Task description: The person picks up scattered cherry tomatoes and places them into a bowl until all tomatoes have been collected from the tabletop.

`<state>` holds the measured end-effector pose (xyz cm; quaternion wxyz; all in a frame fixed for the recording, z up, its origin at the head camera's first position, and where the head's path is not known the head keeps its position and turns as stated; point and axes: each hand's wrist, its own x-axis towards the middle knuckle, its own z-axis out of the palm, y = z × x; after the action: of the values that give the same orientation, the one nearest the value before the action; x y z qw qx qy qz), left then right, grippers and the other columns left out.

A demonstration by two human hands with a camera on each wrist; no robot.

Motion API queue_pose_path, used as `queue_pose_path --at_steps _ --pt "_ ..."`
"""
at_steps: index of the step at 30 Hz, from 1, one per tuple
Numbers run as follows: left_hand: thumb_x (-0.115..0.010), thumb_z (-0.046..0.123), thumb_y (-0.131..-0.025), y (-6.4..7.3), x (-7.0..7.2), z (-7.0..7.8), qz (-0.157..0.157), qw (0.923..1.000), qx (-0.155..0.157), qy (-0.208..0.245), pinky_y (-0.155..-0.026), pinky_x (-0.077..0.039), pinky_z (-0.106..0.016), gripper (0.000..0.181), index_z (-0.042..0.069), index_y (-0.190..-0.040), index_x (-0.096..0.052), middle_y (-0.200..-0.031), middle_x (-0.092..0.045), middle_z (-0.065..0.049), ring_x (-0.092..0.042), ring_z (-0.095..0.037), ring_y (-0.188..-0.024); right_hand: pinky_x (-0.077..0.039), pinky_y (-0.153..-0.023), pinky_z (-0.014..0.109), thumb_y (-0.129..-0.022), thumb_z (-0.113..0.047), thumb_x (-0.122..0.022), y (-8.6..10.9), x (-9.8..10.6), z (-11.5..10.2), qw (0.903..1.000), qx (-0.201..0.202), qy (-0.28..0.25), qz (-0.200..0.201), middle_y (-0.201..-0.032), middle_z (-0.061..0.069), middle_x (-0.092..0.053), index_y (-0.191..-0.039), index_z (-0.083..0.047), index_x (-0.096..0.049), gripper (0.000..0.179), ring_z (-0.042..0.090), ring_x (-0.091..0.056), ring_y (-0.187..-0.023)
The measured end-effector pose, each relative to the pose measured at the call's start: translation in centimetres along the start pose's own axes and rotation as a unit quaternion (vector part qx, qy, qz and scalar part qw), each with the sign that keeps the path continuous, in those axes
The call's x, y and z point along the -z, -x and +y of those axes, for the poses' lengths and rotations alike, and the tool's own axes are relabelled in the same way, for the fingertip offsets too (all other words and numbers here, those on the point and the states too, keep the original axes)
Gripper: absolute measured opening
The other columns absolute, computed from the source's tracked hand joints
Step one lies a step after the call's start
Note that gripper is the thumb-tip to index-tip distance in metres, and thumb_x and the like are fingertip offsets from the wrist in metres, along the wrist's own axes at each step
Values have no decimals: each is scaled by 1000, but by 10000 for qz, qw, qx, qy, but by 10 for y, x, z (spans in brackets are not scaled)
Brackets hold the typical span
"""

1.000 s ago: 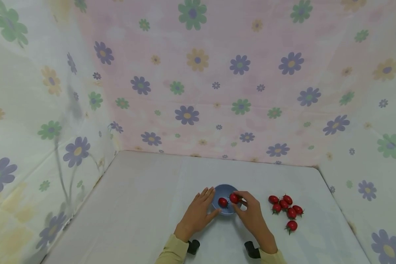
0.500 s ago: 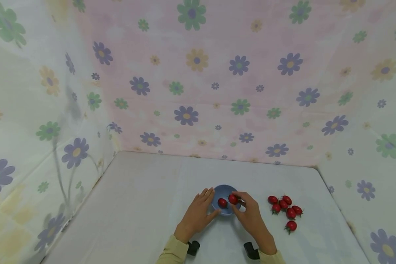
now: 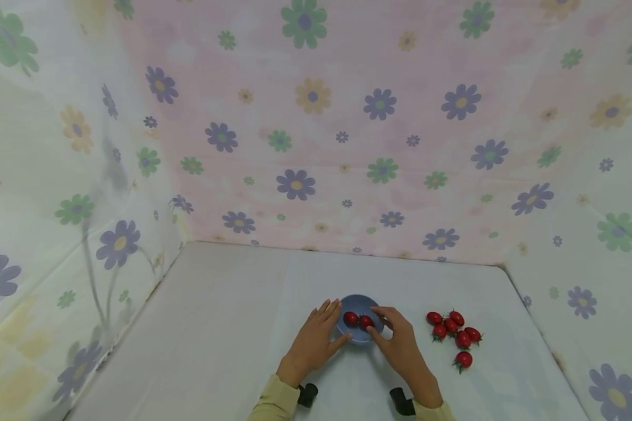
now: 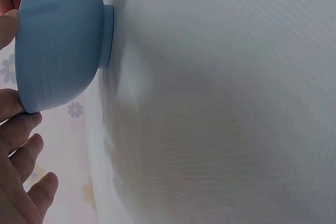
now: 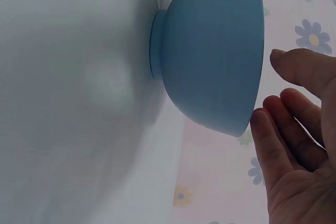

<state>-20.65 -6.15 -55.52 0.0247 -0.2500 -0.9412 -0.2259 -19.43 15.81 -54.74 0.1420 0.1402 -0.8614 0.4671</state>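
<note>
A small blue bowl (image 3: 357, 303) stands upright on the white table, with two red cherry tomatoes (image 3: 350, 318) side by side inside it. My left hand (image 3: 314, 338) holds the bowl at its left side, thumb on the near rim and fingers at the far-left rim, as the left wrist view also shows. At the bowl's right rim is my right hand (image 3: 403, 344), its thumb and fingers spread apart close beside the right-hand tomato (image 3: 366, 322). In the right wrist view nothing shows between that hand's thumb and fingers (image 5: 268, 140). The tomatoes are hidden behind the bowl wall there.
Several cherry tomatoes (image 3: 450, 325) with green stems lie in a cluster on the table (image 3: 232, 327) to the right of the bowl. One more tomato (image 3: 463, 359) lies nearer to me. Flowered cloth walls (image 3: 305, 228) close off the back and both sides.
My right hand has let go of the tomato it held over the bowl. That tomato now lies in the bowl against the other one. My left hand stays at the rim.
</note>
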Motion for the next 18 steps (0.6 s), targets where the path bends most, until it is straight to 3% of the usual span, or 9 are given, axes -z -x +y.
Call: queue_pose_path --at_steps 3,12,18 --pt "-56 52 -101 1 1 1 -8 10000 -2 -13 -122 -30 -53 74 4 -155 -40 -163 -36 -10 -30 -29 -153 -56 -96 42 -83 5 -80 2 0 1 10000 4 -42 -9 -120 17 -68 -125 1 -66 45 34 -67 -112" --pt "-58 51 -101 1 1 1 78 9999 -43 -79 -121 -31 -53 73 3 -155 -42 -163 -37 -10 -31 -29 -152 -59 -92 43 -82 6 -81 7 1 -1 9976 570 137 364 -118 8 -70 -121 1 -70 41 25 -69 -111" --pt "-57 50 -101 0 0 0 129 9999 -113 6 -120 -32 -55 73 1 -153 -43 -162 -38 -13 -33 -32 -152 -59 -92 42 -81 6 -82 12 3 -1 9969 572 269 464 -117 10 -71 -121 1 -70 42 21 -68 -112"
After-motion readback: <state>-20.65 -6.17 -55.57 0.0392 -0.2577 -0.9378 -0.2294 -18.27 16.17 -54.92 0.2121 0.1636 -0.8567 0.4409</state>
